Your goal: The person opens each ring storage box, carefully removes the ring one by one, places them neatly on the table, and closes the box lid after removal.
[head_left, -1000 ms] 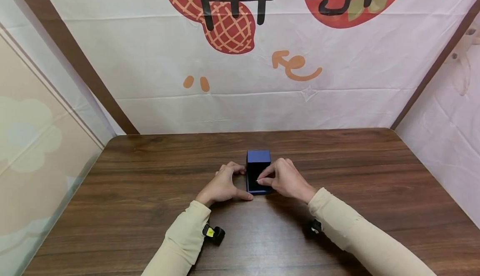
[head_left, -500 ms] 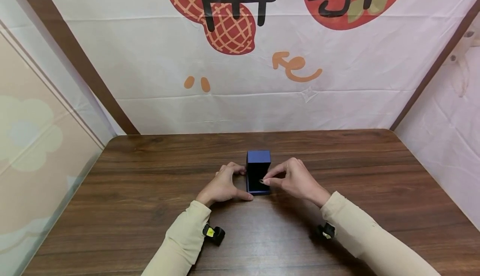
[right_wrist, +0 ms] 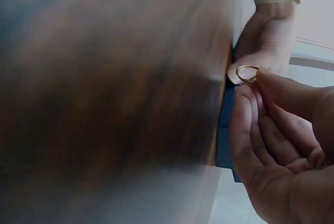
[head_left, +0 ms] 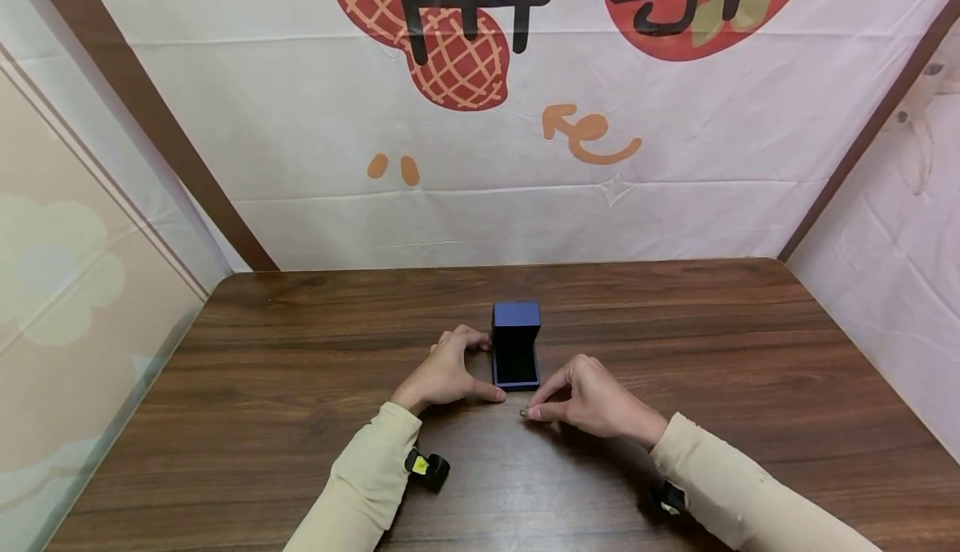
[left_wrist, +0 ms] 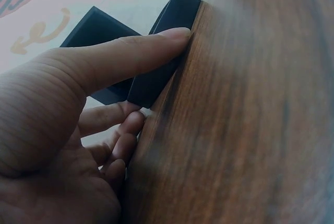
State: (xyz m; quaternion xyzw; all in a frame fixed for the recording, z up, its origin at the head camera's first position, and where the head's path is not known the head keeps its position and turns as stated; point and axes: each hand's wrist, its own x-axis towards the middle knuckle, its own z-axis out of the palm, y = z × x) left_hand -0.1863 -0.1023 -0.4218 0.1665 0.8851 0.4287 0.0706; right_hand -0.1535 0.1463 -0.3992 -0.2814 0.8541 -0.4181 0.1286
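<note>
A blue ring box [head_left: 517, 315] stands on the table with its lid raised and its dark inside facing me. My left hand [head_left: 448, 371] holds it from the left, the thumb along the front of the base and the fingers at the far side. In the left wrist view that thumb [left_wrist: 130, 59] lies across the box's dark base [left_wrist: 169, 36]. Just in front of the box, my right hand [head_left: 600, 402] pinches a thin ring [head_left: 523, 413] between thumb and fingertips, low over the table. The right wrist view shows the ring [right_wrist: 238, 72] as a gold-coloured band.
The brown wood-grain table [head_left: 315, 352] reaches back to a printed cloth wall [head_left: 480, 218], with more cloth at both sides. A small black wrist camera [head_left: 429, 467] sits at the left sleeve, and another [head_left: 667, 498] at the right sleeve.
The right hand has drawn the ring out of the box, first to the right and then toward me, down in front of it. The left hand and the box have stayed put.
</note>
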